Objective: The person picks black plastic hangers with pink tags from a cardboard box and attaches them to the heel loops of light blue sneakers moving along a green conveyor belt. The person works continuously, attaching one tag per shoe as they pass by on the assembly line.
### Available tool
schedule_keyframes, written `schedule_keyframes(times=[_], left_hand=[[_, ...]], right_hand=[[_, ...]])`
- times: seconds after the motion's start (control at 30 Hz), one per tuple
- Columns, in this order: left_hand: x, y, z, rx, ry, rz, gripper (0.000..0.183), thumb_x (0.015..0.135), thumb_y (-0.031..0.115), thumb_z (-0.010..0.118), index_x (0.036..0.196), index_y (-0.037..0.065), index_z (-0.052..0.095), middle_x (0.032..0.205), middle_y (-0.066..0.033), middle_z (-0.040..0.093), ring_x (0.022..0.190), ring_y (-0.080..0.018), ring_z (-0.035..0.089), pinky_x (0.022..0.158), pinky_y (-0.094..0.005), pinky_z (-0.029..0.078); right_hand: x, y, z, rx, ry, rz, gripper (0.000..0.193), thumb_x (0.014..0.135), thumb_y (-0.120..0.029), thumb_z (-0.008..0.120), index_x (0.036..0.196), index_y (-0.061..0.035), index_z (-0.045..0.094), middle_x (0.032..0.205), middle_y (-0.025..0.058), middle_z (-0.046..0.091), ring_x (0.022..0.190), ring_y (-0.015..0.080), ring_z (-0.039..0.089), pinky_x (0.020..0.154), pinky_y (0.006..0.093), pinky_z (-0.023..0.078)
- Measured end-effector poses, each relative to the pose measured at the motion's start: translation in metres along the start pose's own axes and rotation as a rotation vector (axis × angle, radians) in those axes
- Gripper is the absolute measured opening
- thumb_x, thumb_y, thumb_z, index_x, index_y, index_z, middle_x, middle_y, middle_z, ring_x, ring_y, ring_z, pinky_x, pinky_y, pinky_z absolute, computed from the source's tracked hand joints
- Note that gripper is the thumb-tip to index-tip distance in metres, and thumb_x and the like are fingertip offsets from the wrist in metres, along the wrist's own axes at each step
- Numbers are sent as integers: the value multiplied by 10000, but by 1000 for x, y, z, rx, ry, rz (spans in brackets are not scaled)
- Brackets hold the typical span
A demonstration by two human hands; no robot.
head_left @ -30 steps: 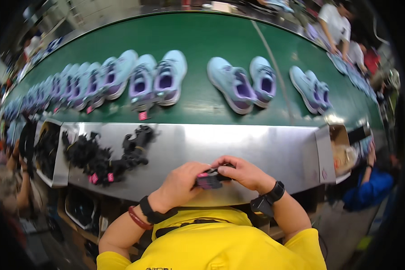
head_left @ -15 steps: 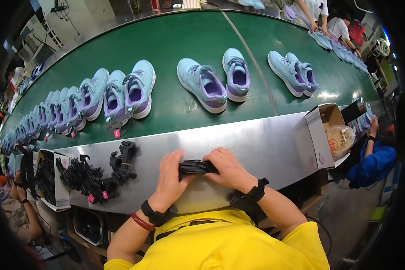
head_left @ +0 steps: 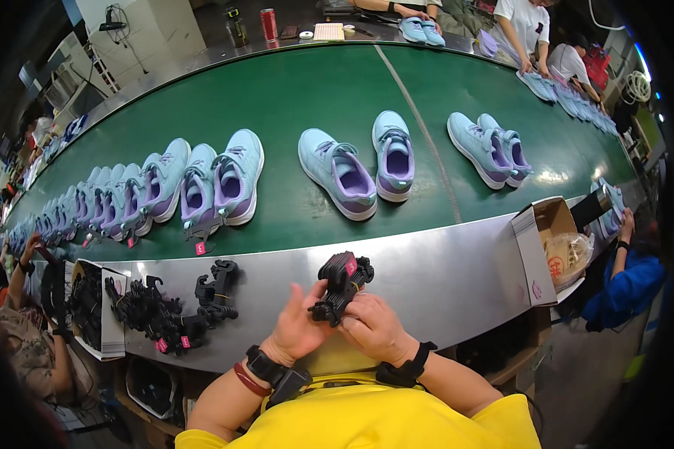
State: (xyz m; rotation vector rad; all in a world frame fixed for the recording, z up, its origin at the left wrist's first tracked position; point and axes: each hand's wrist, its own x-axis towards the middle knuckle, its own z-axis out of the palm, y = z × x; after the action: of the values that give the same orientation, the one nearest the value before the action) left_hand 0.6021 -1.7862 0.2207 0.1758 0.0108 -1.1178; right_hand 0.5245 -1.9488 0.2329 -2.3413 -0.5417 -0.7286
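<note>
A bundle of black plastic shoe hangers [head_left: 341, 280], with a pink tag on top and a rubber band around it, is tilted between my hands above the metal ledge. My left hand [head_left: 298, 327] supports its left side, thumb raised and some fingers hidden behind it. The fingers of my right hand [head_left: 376, 327] are bent together at the bundle's lower right, near the band. To the left, more black hangers [head_left: 157, 314] lie in a tangled heap, beside another banded bundle [head_left: 216, 290].
A green conveyor belt [head_left: 292, 82] carries light-blue and purple shoes [head_left: 238, 179], thickly lined up at left. A white box [head_left: 112, 322] of black hangers stands at left, an open cardboard box [head_left: 528, 251] at right. Other people work at both sides and across the belt.
The hanger bundle has turned from flat to tilted, showing its pink tag. My left hand has rolled palm up, and my right hand has shifted lower. The whole view has tipped upward.
</note>
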Motion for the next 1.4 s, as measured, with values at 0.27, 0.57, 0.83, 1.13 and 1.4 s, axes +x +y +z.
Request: schedule_keyframes(times=[0.27,0.57,0.83,1.13,1.4], left_hand=[[4,-15,13,668,246,103,717,909,31,523,1484,206,132,1380,-74,407,1193,-213,488,989,-383,411],[-4,-8,6,626,174,-114,470,908,258,582,1319,71,452,1162,-17,532,1068,-103,472,913,-261,382],[17,-28,7,690,169,-37,318,920,297,598,1146,77,556,957,13,586,875,-93,531,779,-253,434],[6,-31,10,638,279,40,343,908,399,598,1067,95,598,948,10,589,887,-88,541,756,-243,437],[-8,-25,8,624,180,-92,383,883,344,649,1114,80,495,791,-12,558,592,-120,571,561,-256,476]], right_hand=[[-1,-7,-22,760,114,840,408,776,-33,657,1152,-4,503,1110,172,525,980,325,569,788,360,528],[5,0,-22,195,-3,326,382,763,3,635,1142,-16,589,1076,170,529,928,319,548,794,360,474],[7,-4,-19,75,124,281,321,800,46,510,1118,6,525,984,150,554,866,253,566,763,321,473],[22,-22,-19,284,-43,336,361,788,60,539,1144,6,512,1078,146,557,1014,262,545,922,345,416],[19,-17,-48,693,-262,653,205,831,13,594,1024,-41,553,967,90,626,819,130,561,732,263,450]])
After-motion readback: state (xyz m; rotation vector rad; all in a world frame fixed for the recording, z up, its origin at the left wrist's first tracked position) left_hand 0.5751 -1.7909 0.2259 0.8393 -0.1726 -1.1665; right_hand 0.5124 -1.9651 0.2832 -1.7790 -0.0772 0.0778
